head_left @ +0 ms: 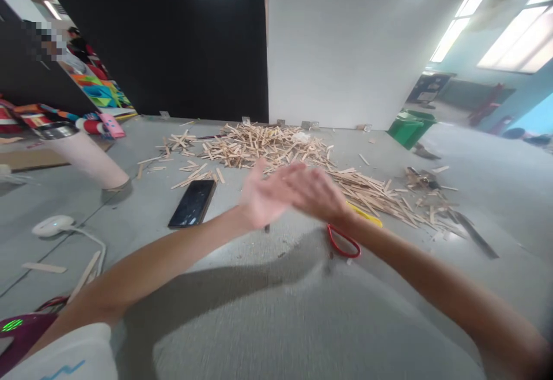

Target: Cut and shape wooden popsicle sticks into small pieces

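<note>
My left hand (264,196) and my right hand (317,194) meet above the grey floor (276,311), palms toward each other with fingers stretched out; both are smeared by motion and hold nothing I can see. Just beyond them lies a wide heap of flat wooden sticks (268,147). Under my right wrist lie red-handled scissors (343,244) with a yellow strip (367,215) beside them. A black phone (192,202) lies flat to the left of my left hand.
A pink cylinder with a metal rim (84,155) lies on its side at left. A white device with a cable (54,225) and loose sticks (43,267) are near left. A green bin (410,128) stands by the white wall. Colourful items and a person are at far left.
</note>
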A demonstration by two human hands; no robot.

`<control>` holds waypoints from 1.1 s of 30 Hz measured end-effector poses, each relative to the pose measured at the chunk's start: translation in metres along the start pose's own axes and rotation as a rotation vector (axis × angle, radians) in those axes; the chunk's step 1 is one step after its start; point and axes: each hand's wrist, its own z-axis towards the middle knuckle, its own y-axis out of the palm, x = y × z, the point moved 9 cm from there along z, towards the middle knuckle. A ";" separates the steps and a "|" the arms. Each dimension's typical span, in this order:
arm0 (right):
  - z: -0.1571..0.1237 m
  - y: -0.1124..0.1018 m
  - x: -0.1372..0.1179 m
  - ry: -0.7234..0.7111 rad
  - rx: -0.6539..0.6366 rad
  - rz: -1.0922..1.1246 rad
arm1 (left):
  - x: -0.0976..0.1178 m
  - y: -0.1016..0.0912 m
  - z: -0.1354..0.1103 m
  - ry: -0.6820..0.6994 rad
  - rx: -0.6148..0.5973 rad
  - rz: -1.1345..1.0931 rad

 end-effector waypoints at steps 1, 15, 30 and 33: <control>0.000 -0.012 0.037 0.187 0.097 -0.065 | 0.011 -0.008 0.002 0.056 0.030 -0.010; 0.022 0.022 -0.005 0.138 0.186 -0.061 | 0.040 -0.005 0.027 0.163 0.052 -0.034; 0.004 -0.023 0.005 0.698 0.660 1.915 | 0.052 -0.008 0.003 0.644 -0.085 1.455; -0.019 -0.041 0.033 0.778 0.705 1.489 | 0.065 -0.060 0.011 0.462 0.172 1.648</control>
